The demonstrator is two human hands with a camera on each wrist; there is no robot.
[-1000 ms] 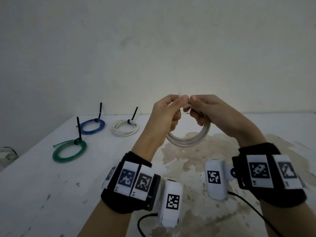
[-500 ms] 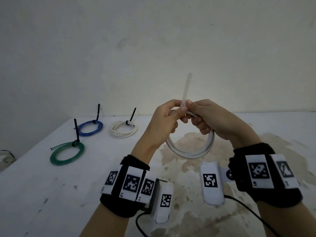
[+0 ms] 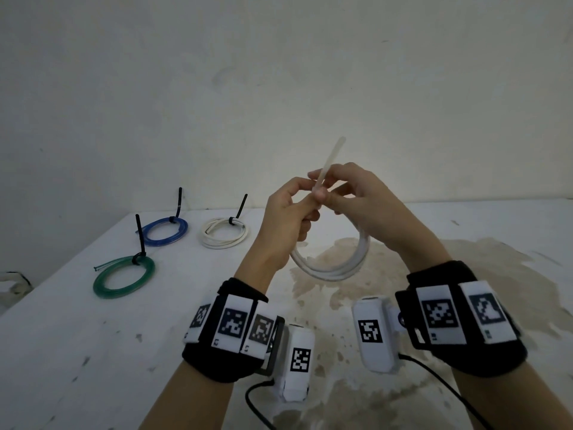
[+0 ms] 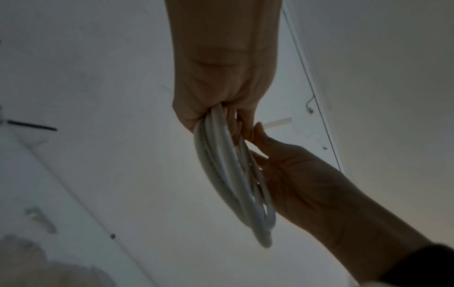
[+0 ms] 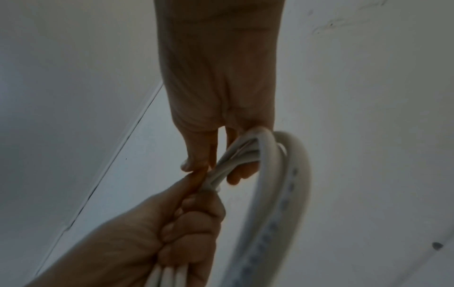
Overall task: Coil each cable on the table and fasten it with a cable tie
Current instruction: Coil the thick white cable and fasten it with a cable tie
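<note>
Both hands hold a white cable coil [image 3: 336, 268] in the air above the table [image 3: 77, 352]. My left hand [image 3: 286, 212] grips the coil's top in a fist, seen clearly in the left wrist view, where the coil [image 4: 230, 174] hangs from my left hand [image 4: 221, 93]. My right hand [image 3: 361, 197] meets it at the top, its fingers curled round the cable bundle [image 5: 236, 155]. The pale tail of a cable tie [image 3: 329, 164] sticks up between the fingertips, tilted right. The tie's head is hidden by the fingers.
Three tied coils lie at the table's back left: a green one [image 3: 124, 280], a blue one [image 3: 167, 231] and a white one [image 3: 224, 233], each with a black tie tail standing up. A brown stain [image 3: 403, 274] covers the table under my hands. A wall stands close behind.
The tie's tail, hidden one second ago, now stands up between my fingertips and has tipped to the right. My hands have shifted a little on the coil's top.
</note>
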